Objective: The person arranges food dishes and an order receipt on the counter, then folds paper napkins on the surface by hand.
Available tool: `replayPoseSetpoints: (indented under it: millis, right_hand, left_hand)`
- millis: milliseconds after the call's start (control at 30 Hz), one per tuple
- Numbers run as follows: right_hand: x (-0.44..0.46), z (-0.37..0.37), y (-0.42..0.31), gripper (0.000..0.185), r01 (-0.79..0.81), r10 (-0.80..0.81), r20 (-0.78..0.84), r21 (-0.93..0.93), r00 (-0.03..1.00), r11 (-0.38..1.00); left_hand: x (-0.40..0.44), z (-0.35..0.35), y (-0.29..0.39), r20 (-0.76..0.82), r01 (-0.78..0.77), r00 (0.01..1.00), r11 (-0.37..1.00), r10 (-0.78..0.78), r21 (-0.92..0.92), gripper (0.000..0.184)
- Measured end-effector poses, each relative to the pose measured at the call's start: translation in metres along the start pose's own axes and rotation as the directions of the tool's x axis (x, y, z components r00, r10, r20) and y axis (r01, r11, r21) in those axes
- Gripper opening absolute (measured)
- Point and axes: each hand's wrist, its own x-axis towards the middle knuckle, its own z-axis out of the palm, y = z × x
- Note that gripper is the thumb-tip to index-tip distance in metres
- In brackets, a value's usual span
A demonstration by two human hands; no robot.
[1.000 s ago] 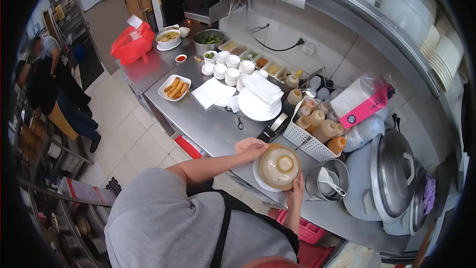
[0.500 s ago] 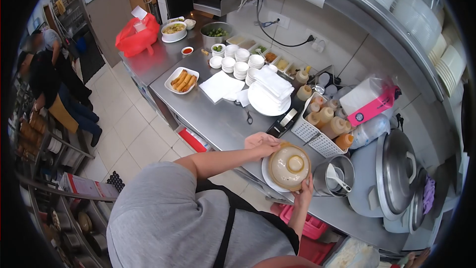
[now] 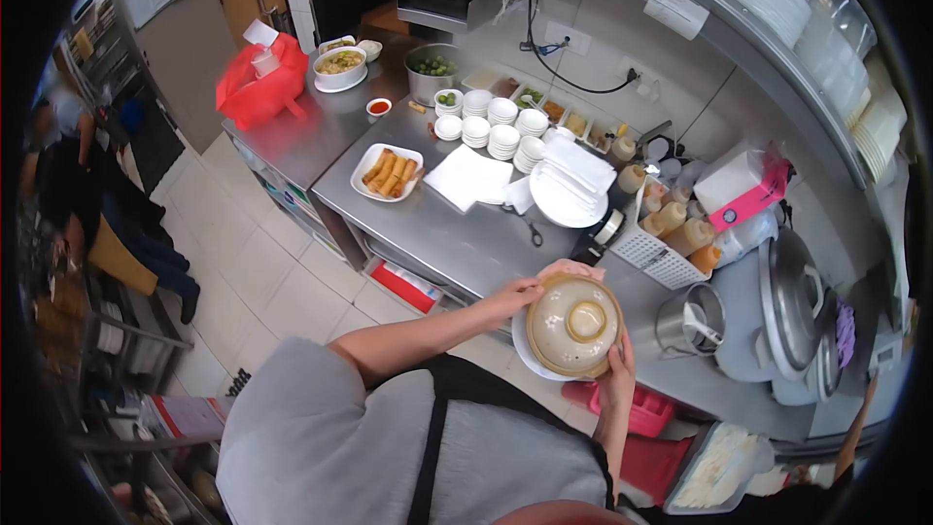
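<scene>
A lidded clay pot with a beige, flower-patterned lid sits on a white plate at the counter's front edge, close to my body. My left hand grips the far left side of the pot and plate, its fingers closed beside a pink cloth. On the near right side, my right hand is wrapped around the rim, thumb up by the lid. The undersides of both hands' grips are hidden. Just beyond stands a black tape dispenser.
Spring rolls on a white dish, napkins, stacked small bowls and scissors lie along the steel counter. A basket of sauce bottles, a steel pot and large lidded pots stand right. Another person stands at left.
The clay pot and plate have come toward my body, now overhanging the counter's front edge, with both hands still on them. The view has shifted. Another person's arm appears at the lower right.
</scene>
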Motion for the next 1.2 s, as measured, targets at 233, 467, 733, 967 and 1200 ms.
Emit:
replayPoseSetpoints:
  millis: [233,467,733,967,1200]
  right_hand:
    - [-0.005,0.165,0.072,0.047,-0.225,0.243,0.159,-0.125,0.957,0.966]
    - [0.011,0.325,0.112,0.045,-0.294,0.392,0.408,-0.283,0.825,0.913]
    - [0.078,0.457,0.133,0.049,-0.211,0.351,0.66,-0.285,0.664,0.935]
    - [0.126,0.556,0.169,0.048,-0.145,0.362,0.753,-0.341,0.549,0.929]
    - [0.166,0.624,0.219,0.048,-0.311,0.5,0.631,-0.393,0.593,0.865]
  left_hand:
    - [-0.144,-0.154,0.012,-0.328,-0.017,0.945,0.999,0.002,-0.044,0.031]
    - [-0.24,-0.279,0.027,-0.586,-0.013,0.809,0.996,-0.043,-0.09,0.026]
    - [-0.266,-0.374,0.053,-0.736,-0.179,0.676,0.976,0.029,-0.126,0.028]
    - [-0.279,-0.444,0.081,-0.837,-0.19,0.546,0.969,-0.027,-0.155,0.039]
    - [-0.265,-0.539,0.094,-0.804,-0.084,0.575,0.966,-0.152,-0.243,0.038]
